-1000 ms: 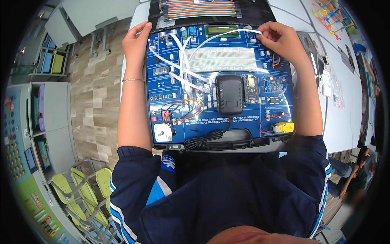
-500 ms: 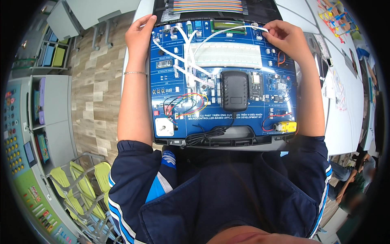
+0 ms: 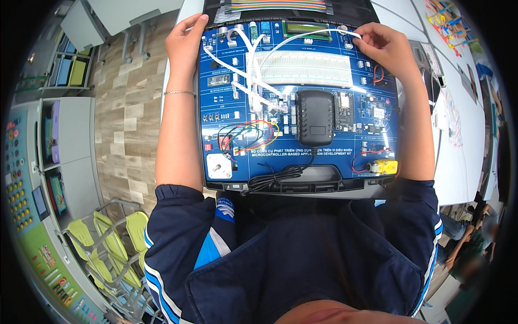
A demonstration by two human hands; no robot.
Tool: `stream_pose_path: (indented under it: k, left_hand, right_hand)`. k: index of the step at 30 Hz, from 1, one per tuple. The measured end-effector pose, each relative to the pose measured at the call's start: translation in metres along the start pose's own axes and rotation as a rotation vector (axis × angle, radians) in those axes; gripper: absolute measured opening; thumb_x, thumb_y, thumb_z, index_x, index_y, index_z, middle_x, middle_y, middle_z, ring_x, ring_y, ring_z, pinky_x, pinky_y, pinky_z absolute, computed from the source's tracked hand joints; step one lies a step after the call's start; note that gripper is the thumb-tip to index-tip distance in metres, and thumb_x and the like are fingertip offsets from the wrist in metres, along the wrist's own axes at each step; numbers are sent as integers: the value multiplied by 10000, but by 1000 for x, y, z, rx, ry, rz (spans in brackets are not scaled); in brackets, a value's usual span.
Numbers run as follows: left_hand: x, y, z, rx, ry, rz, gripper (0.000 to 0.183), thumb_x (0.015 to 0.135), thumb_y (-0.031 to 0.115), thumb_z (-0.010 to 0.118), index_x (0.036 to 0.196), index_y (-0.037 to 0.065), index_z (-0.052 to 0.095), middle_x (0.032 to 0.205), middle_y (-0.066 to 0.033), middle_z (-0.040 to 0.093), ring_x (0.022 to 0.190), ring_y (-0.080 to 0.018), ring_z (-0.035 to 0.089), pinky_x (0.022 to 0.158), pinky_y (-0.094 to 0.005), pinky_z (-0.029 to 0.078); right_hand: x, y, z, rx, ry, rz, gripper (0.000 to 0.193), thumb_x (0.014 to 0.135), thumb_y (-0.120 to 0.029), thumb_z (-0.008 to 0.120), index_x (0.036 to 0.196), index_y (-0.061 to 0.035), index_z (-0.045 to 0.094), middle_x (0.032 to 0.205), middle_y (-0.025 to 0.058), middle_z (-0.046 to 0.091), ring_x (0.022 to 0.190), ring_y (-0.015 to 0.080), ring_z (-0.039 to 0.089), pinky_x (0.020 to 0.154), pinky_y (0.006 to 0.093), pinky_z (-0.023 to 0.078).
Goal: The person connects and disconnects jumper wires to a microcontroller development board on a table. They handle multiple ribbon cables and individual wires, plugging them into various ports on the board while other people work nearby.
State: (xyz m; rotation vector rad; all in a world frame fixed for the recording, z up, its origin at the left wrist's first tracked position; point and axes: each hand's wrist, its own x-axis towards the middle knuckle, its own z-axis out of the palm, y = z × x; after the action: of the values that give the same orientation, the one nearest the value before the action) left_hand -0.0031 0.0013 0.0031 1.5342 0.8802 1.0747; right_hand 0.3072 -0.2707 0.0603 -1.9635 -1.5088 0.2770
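Note:
A blue electronics training board (image 3: 324,174) sits in an open black case in front of me, carrying a white breadboard (image 3: 313,69), a small green display (image 3: 307,31) and many modules. At its upper right, my right hand (image 3: 387,47) pinches the end of a white flat cable (image 3: 294,40) that arcs across the board. My left hand (image 3: 185,44) grips the case's upper left edge; some of its fingers are hidden behind the rim. A black power adapter (image 3: 315,117) lies on the board, its bundled cord (image 3: 275,179) near the front handle.
Rainbow ribbon wires (image 3: 278,5) lie in the case lid. Thin coloured wires (image 3: 248,135) loop over the board's left side, above a motor plate (image 3: 219,166). A yellow motor (image 3: 384,167) is at lower right. Green chairs (image 3: 110,237) stand left; a white table (image 3: 458,135) extends right.
The board has shifted slightly up and to the right in the picture, with the adapter on it. My right hand has moved slightly right, still pinching the white cable. My left hand stays at the edge.

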Motion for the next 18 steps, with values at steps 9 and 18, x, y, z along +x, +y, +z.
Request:
stream_pose_path:
  k: [9, 18]
  left_hand:
    - [0, 0, 1, 8, 9, 6, 364, 886, 237, 798, 1162, 7, 739, 996, -107, 749, 819, -110, 694, 722, -238, 538]
    - [0, 0, 1, 3, 3, 12, 355, 884, 227, 798, 1157, 7, 741, 987, -103, 750, 813, -109, 694, 719, -235, 537]
  right_hand:
    - [-1, -1, 1, 13, 6, 9, 206, 874, -172, 785, 1051, -66, 771, 779, -27, 661, 719, 58, 587, 677, 214, 507]
    - [-1, 0, 1, -19, 16, -9, 200, 879, -170, 779, 1052, -70, 773, 778, -28, 666, 714, 56, 586, 677, 215, 509]
